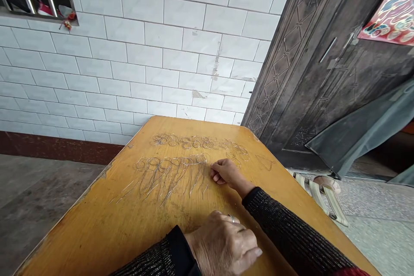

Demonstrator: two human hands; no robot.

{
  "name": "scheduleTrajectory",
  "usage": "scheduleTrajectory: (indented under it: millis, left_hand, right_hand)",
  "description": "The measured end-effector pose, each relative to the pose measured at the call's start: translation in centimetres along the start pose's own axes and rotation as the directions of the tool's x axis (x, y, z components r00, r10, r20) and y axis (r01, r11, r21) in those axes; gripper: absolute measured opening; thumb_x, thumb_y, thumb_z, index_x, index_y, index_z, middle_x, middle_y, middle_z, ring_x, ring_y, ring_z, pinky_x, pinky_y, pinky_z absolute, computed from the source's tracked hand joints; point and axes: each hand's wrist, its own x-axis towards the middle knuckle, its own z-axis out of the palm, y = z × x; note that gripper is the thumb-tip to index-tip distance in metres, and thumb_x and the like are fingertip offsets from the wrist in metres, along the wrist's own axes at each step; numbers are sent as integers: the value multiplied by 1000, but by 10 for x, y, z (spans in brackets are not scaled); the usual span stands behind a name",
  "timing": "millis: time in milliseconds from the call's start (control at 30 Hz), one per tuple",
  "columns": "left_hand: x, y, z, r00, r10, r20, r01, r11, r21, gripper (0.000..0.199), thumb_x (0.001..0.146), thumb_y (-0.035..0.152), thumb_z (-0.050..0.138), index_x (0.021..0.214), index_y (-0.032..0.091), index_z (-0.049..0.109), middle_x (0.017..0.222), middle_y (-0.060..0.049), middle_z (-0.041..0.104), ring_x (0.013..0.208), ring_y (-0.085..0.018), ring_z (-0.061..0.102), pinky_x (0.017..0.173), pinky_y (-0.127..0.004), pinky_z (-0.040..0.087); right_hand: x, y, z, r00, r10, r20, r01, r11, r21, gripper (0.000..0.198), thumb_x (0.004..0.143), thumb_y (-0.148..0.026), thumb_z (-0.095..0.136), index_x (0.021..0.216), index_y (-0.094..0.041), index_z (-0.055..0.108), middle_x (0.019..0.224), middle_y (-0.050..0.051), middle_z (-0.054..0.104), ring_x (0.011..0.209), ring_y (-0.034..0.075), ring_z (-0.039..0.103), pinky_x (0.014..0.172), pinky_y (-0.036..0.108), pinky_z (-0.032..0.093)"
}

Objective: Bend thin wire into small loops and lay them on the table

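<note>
My right hand (228, 172) is over the tabletop with thumb and fingertips pinched together. It is at the right end of a row of thin wire loops with long tails (168, 166); whatever the pinch holds is too fine to make out. Beyond lies a second row of wire loops (196, 141), overlapping one another. My left hand (226, 241), with a ring on one finger, rests nearer to me, its fingers curled under. Its palm side is hidden, so I cannot see whether anything is in it.
The yellow wooden table (106, 224) has worn edges and meets a white tiled wall (155, 64). A faint triangular outline (264, 162) shows at its right. Beyond stand a dark carved door (300, 73) and a grey-green curtain (362, 125). Striped sandals (323, 194) are on the floor.
</note>
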Motion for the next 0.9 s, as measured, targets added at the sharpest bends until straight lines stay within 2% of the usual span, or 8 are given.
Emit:
scheduleTrajectory:
  millis: [100, 200, 300, 433, 567, 633, 733, 900]
  left_hand:
    - [1, -1, -1, 1000, 9, -2, -9, 1000, 1, 22, 81, 27, 48, 61, 17, 47, 51, 2, 55, 46, -10, 50, 45, -24, 32]
    - [3, -1, -4, 1000, 1, -17, -1, 1000, 17, 24, 80, 26, 48, 58, 18, 46, 48, 2, 52, 44, -11, 50, 43, -25, 31]
    - [4, -1, -5, 1000, -24, -12, 24, 1000, 5, 24, 79, 25, 49, 56, 18, 45, 46, 2, 50, 44, -11, 50, 42, -24, 30]
    - [4, -2, -3, 999, -43, 7, 43, 998, -38, 19, 79, 24, 48, 60, 18, 47, 48, 2, 52, 46, -11, 51, 45, -24, 33]
    - [3, -3, -2, 998, -55, 26, 56, 996, -66, 18, 80, 23, 46, 63, 18, 49, 50, 2, 53, 46, -12, 51, 46, -25, 32]
    - [3, -4, -1, 998, -58, 29, 61, 995, -76, 19, 81, 23, 45, 62, 18, 48, 51, 1, 53, 47, -11, 51, 47, -25, 31]
    - [3, -5, 0, 998, -57, 24, 59, 994, -91, 19, 81, 22, 45, 63, 18, 48, 51, 2, 53, 47, -11, 51, 48, -25, 31]
    - [3, -6, 0, 998, -55, 20, 56, 994, -95, 18, 81, 21, 44, 63, 18, 47, 51, 2, 53, 48, -12, 51, 49, -26, 32]
  right_hand:
    - [0, -1, -1, 999, -42, -14, 41, 998, -48, 29, 76, -21, 49, 47, -16, 49, 31, -2, 49, 26, 7, 42, 31, 16, 36]
    - [-4, -1, -13, 994, -101, -52, 96, 992, -83, 27, 76, -22, 47, 50, -16, 49, 34, -3, 49, 27, 7, 41, 30, 17, 34]
    - [-11, 1, -44, 974, -179, -136, 161, 978, -132, 20, 75, -22, 47, 56, -16, 50, 43, -3, 53, 29, 5, 40, 30, 16, 29]
    - [-17, 10, -95, 922, -261, -284, 191, 949, -251, 18, 77, -28, 45, 64, -16, 51, 56, -1, 58, 37, 6, 46, 36, 18, 34]
    - [-12, 23, -117, 865, -327, -380, 138, 884, -446, 15, 76, -22, 44, 79, -15, 57, 64, 2, 61, 53, 11, 58, 49, 21, 39]
    - [-8, 28, -114, 850, -373, -371, 118, 822, -557, 16, 75, -20, 46, 82, -16, 61, 69, 3, 63, 64, 15, 60, 58, 24, 40]
    - [-7, 32, -101, 858, -437, -269, 140, 704, -696, 18, 76, -21, 49, 84, -20, 65, 86, 5, 65, 81, 17, 59, 66, 24, 38]
    - [-14, 29, -89, 878, -471, -85, 195, 514, -836, 21, 81, -22, 47, 86, -25, 67, 100, 3, 60, 88, 16, 57, 64, 22, 36]
